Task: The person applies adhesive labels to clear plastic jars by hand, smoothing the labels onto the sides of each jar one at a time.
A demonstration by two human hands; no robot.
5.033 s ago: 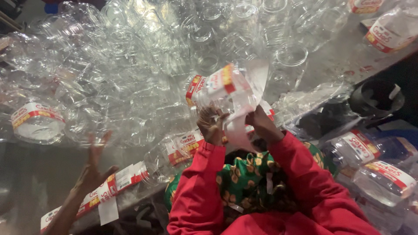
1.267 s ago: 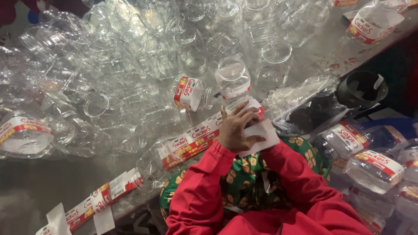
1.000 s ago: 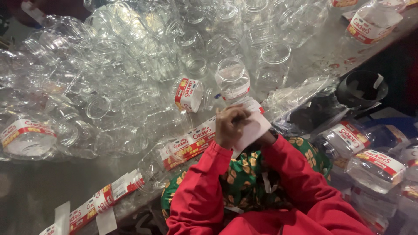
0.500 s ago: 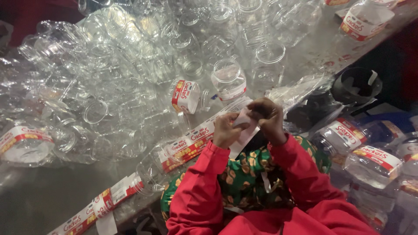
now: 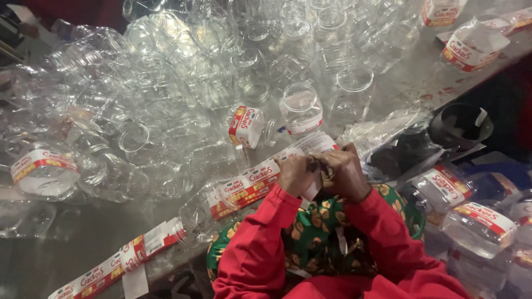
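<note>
My left hand (image 5: 295, 174) and my right hand (image 5: 343, 173) meet at the table's near edge, both pinching the end of a white-backed label strip (image 5: 317, 145) with red and yellow print. The strip runs left along the table edge as a long label strip (image 5: 244, 187). Just beyond my hands stands an upright clear plastic jar (image 5: 302, 108) with a partly stuck label. A labelled jar (image 5: 246, 126) lies on its side to its left. My sleeves are red.
A large heap of clear plastic jars (image 5: 183, 72) covers the grey table (image 5: 72, 243). Labelled jars (image 5: 476, 218) pile up at the right. A black tape roll (image 5: 461, 126) sits right of crumpled plastic wrap (image 5: 382, 127). More labels (image 5: 111, 266) trail at the lower left.
Five seconds ago I held a labelled jar up; it now stands on the table. My hands came together at the table edge and took hold of the label strip's end.
</note>
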